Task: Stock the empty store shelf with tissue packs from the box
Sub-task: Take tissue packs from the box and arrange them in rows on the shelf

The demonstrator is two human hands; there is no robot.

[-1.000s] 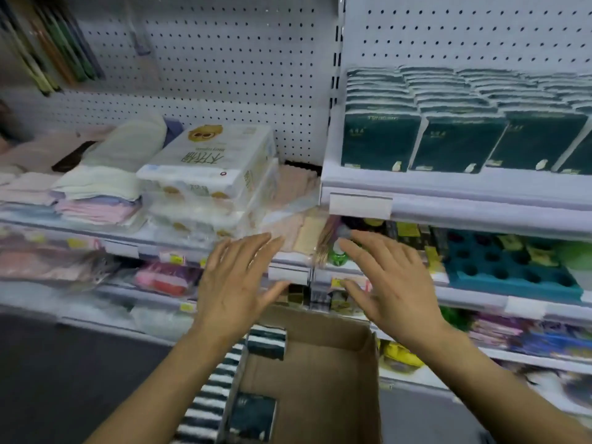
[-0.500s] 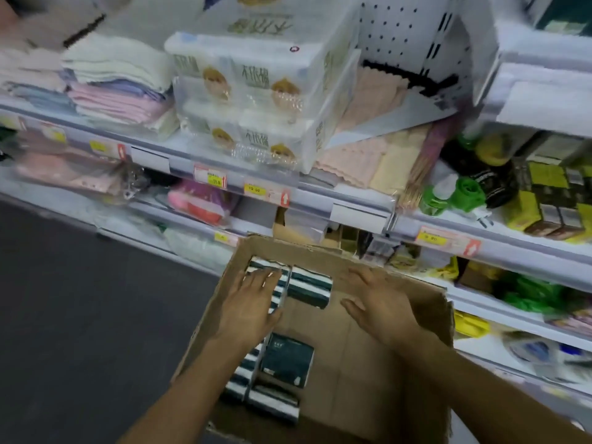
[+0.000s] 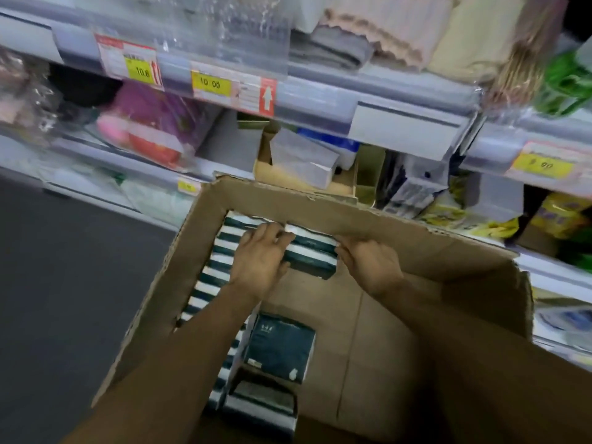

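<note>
Both hands [image 3: 261, 257] [image 3: 368, 262] have reached dark-green, white-striped tissue packs [image 3: 312, 254].

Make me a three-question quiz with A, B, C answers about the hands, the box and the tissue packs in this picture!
1. Where are both hands?
A. On the top shelf
B. Inside the cardboard box
C. On the floor

2. What colours are the tissue packs?
A. Dark green and white
B. Red and yellow
C. All pink

3. What are the hands doing?
A. Hanging idle
B. Waving in the air
C. Holding a bunch of packs from both ends

Answers: 1 B, the left hand and right hand reach down between the box walls. 2 A, the stacked edges show dark green and white stripes. 3 C, fingers curl at each end of the bunch by the far wall.
</note>
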